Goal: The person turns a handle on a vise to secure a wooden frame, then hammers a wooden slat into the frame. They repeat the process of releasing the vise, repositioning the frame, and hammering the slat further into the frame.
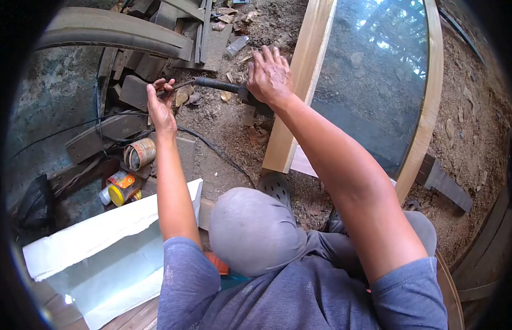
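My right hand [270,74] lies at the inner edge of a wood-framed glass panel, its fingers stretched out. Under its heel is the thick dark end of a black-handled tool [217,84], whose exact kind I cannot make out. Toward the left the tool narrows into a thin brown rod, which reaches my left hand [161,107]. That hand is turned palm up, fingers curled around the rod's tip. The glass pane [371,71] sits in a light wooden frame [301,82] and reflects foliage. The right thumb is hidden.
Wood offcuts [138,91] and a curved wooden piece [118,30] crowd the upper left. A rusty can [139,154] and a yellow-lidded jar [121,192] stand near my left forearm. A black cable [215,149] crosses the littered ground. A white foam-edged box [118,231] lies lower left.
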`<action>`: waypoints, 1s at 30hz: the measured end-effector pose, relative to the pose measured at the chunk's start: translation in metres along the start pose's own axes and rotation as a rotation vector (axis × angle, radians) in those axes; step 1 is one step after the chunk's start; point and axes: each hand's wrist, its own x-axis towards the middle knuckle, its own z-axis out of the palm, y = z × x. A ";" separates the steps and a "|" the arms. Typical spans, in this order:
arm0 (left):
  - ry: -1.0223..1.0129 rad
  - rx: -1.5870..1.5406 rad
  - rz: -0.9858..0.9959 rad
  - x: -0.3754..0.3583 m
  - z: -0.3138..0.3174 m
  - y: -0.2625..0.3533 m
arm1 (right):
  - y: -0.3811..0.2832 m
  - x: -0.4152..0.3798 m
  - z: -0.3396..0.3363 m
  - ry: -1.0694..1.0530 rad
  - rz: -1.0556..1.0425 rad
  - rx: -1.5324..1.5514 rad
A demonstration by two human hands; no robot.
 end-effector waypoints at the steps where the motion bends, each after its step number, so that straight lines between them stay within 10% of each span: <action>1: 0.015 0.073 -0.030 -0.001 0.002 0.003 | 0.000 0.001 -0.002 -0.027 -0.014 0.014; 11: -0.023 0.669 0.247 0.014 -0.032 -0.020 | 0.076 -0.019 -0.238 -0.349 -0.534 -0.046; 17: -0.032 0.444 -0.033 -0.010 -0.043 -0.005 | 0.160 -0.157 -0.408 0.226 0.066 -0.008; 23: -0.068 0.488 0.028 -0.113 -0.010 0.069 | 0.142 -0.334 -0.429 0.831 0.856 0.126; 30: -0.560 0.389 0.081 -0.238 0.064 0.142 | 0.038 -0.312 -0.408 0.417 0.450 0.619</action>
